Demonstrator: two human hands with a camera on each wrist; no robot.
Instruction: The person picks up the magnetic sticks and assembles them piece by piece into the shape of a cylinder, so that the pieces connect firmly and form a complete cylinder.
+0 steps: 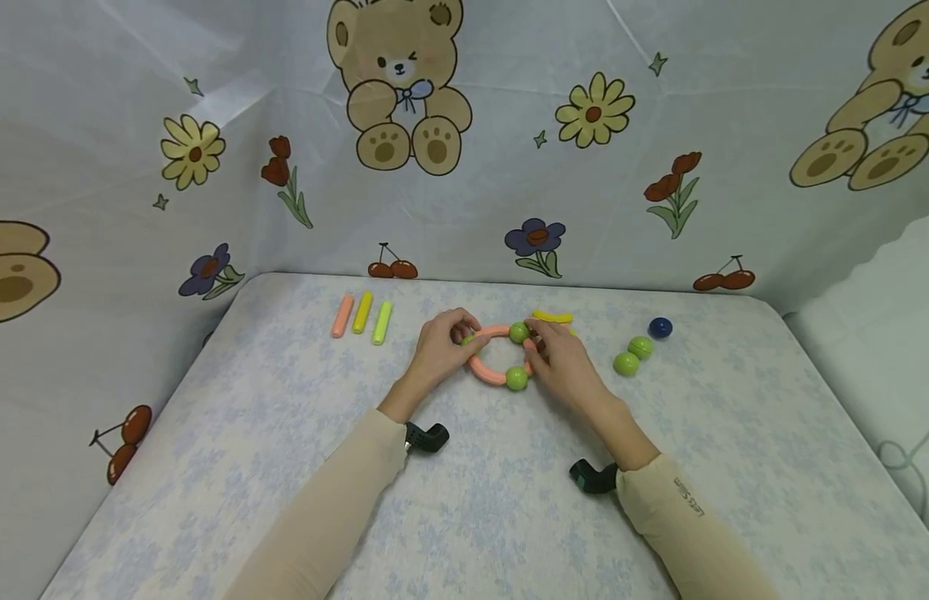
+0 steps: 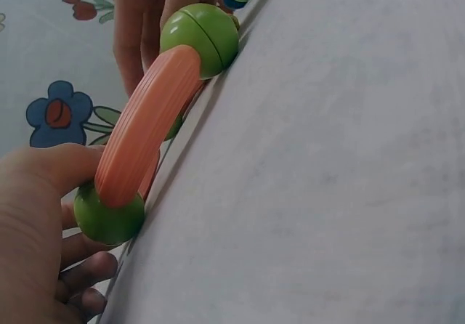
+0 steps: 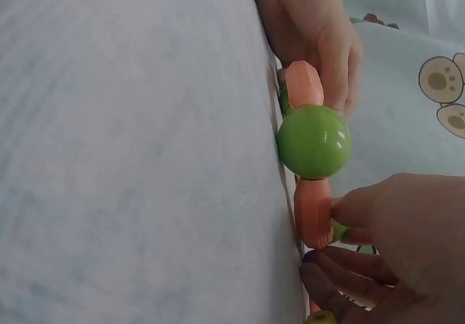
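In the head view, left hand (image 1: 443,340) and right hand (image 1: 567,360) steady, it seems, opposite sides of a ring (image 1: 485,373), far-middle on the desk (image 1: 501,500). Left wrist view: thumb and fingers clasp a green ball (image 2: 109,224). Right wrist view: fingertips pinch an orange arc (image 3: 312,211).

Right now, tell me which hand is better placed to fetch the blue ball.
Probably the right hand: it is nearer the blue ball; the left hand is across the ring.

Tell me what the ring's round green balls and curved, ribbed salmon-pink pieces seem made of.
Round green balls: probably hard, glossy plastic, given bright highlights and a thin seam. Curved, ribbed salmon-pink pieces: likely plastic, satin-finished, with lengthwise grooves; rubber is possible.
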